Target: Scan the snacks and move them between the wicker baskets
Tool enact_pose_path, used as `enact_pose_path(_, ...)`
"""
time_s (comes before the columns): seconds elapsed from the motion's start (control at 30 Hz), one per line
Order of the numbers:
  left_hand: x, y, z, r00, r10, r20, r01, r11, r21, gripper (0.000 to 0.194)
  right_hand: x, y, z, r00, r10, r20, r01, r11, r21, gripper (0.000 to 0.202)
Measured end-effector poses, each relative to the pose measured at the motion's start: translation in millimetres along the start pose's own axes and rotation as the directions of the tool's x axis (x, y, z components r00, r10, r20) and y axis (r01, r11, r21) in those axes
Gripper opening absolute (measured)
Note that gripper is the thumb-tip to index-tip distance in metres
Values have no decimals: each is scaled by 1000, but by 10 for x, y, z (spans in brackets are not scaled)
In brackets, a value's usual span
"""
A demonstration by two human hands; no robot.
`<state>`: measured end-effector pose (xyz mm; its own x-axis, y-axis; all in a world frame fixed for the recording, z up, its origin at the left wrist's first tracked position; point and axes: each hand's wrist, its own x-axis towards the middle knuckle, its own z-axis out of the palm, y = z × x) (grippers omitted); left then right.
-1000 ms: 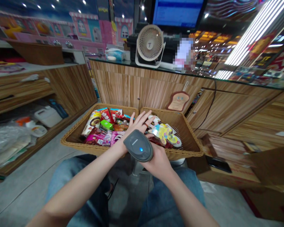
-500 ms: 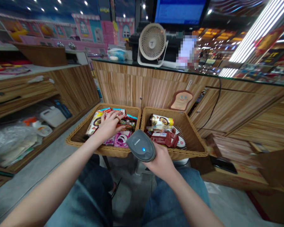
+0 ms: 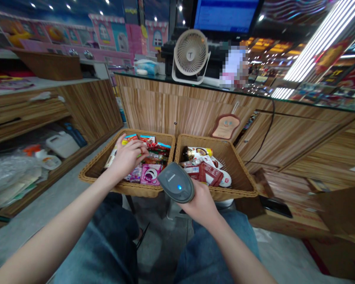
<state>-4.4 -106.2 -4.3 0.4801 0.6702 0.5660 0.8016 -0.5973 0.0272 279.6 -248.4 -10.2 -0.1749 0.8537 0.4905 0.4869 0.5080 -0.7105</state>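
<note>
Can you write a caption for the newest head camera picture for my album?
The right hand grips a scanner; the left hand is over packets in the left basket.

Scanner (image 3: 175, 179) | grey, blue light (image 3: 179, 187) on | in right hand (image 3: 200, 200) | colourful packs (image 3: 150, 174) | in left basket (image 3: 144, 191)

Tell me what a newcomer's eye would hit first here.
First, the dark grey scanner with its blue light, gripped in the right hand just below centre. Next, two wicker baskets side by side, the left hand over the colourful packets in the left one. Above, a round fan stands on the counter.
</note>
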Motion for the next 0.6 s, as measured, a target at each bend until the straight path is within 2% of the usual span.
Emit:
enact_pose_path(0.1, -108, -22, -133, 1000, -21, -21, 21, 1000, 1, 18, -2, -9, 3, 1000, -9, 9, 9, 1000, -7, 8)
enact_pose_path(0.17, -111, -14, -137, 1000, -17, 5, 17, 1000, 1, 24, 2, -12, 14, 1000, -8, 14, 8, 1000, -11, 8)
enact_pose_path(0.23, -64, 5, -75, 999, -21, 42, 21, 1000, 1, 35, 7, -12, 31, 1000, -6, 16, 7, 1000, -14, 8)
enact_pose_path(0.33, 71, 40, 82, 995, -7, 102, 5, 1000, 12, 42, 11, -6, 50, 1000, -12, 21, 13, 1000, -8, 10)
enact_pose_path(0.4, 176, 59, 184, 989, 16, 146, -18, 1000, 11, 38, 11, -2, 50, 1000, -14, 17, 14, 1000, -1, 10)
enact_pose_path(0.47, 273, 69, 248, 983, 29, 180, -29, 1000, -1, 24, 10, 0, 41, 1000, -12, 8, 12, 1000, 0, 10)
enact_pose_path(0.53, 343, 68, 256, 981, 37, 192, -36, 999, -8, 10, 12, 0, 31, 1000, -9, 5, 9, 1000, -2, 10)
enact_pose_path(0.6, 372, 60, 198, 982, 46, 185, -44, 999, -16, 10, 17, -2, 24, 1000, -9, 1, 9, 1000, -3, 10)
